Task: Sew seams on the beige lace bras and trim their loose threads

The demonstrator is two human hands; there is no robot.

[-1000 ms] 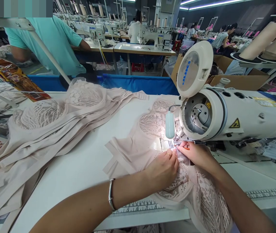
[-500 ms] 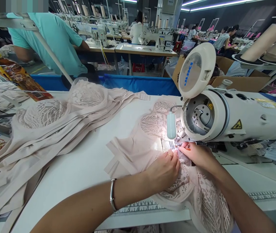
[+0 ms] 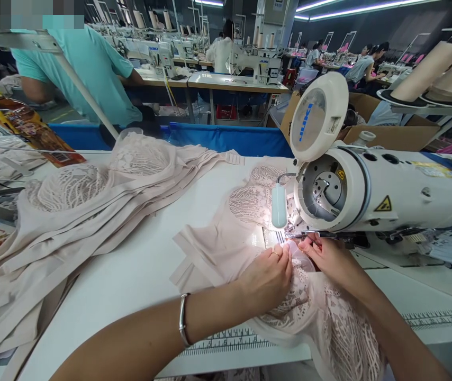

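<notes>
My left hand, a ring and a bracelet on it, is closed in a pinch on a pale pink lace bra just in front of the sewing machine's needle area. The bra hangs over the table's front edge at the right. Under the machine head, my right hand has its fingers curled together, apart from the left fingertips. A small dark and reddish thing shows at those fingers, too small to name. The white sewing machine has its round end cover swung up. More pink lace lies beyond the needle.
A pile of pink bras lies on the left. Behind it leans a drink bottle with a yellow cap. A pale green lamp hangs by the needle. Thread cones stand right. A person in a turquoise shirt sits ahead.
My right hand has moved slightly right, away from the left fingertips and the needle area. My left hand keeps its pinch on the bra, nearly still.
</notes>
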